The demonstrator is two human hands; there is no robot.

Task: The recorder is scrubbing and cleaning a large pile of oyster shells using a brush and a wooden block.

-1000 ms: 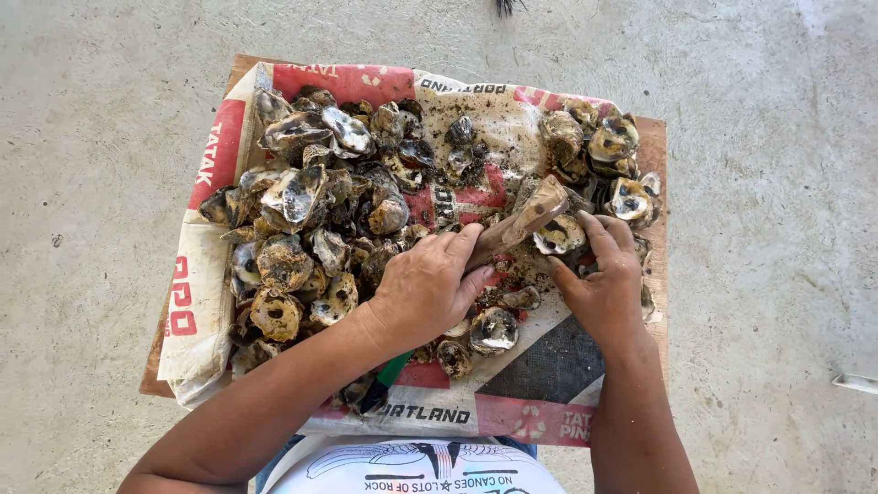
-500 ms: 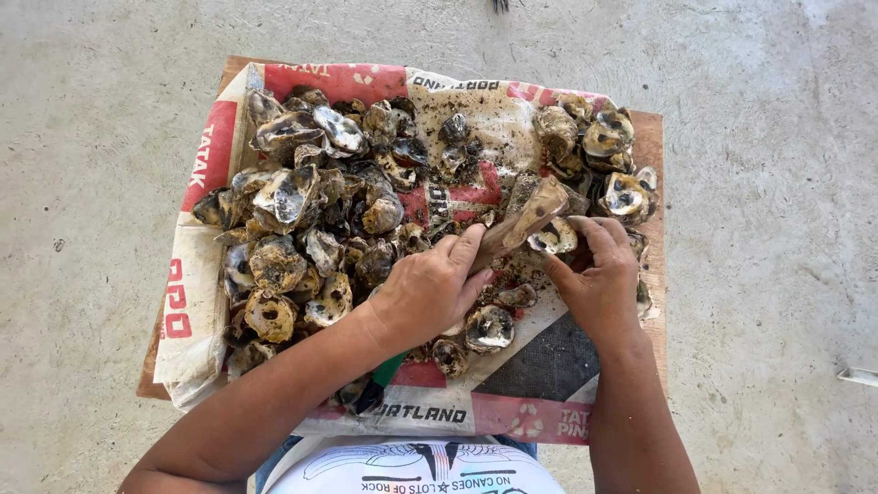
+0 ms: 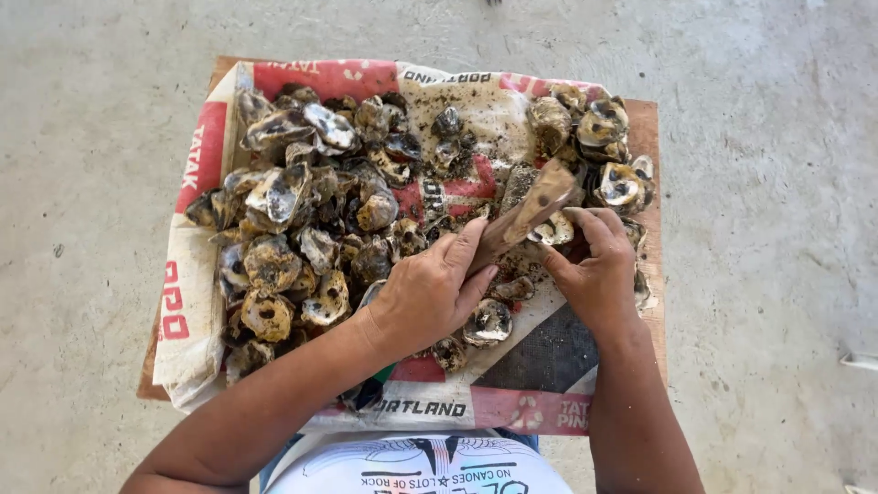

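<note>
My left hand (image 3: 434, 293) grips the lower end of a muddy wooden-handled tool (image 3: 529, 213) that points up and to the right. My right hand (image 3: 594, 270) is closed on an oyster shell (image 3: 552, 230) just under the tool's upper end. Both hands rest over a red-and-white woven sack (image 3: 197, 302) spread on a wooden board (image 3: 651, 123). A big heap of dark, muddy oyster shells (image 3: 302, 210) lies left of my hands. A smaller cluster of shells (image 3: 599, 137) sits at the far right corner.
The board stands on a bare concrete floor (image 3: 82, 137). A few loose opened shells (image 3: 487, 320) lie on the sack near me, below my left hand. My white printed shirt (image 3: 430, 467) shows at the bottom edge.
Both hands and the tool stay in nearly the same place; the view has shifted only slightly.
</note>
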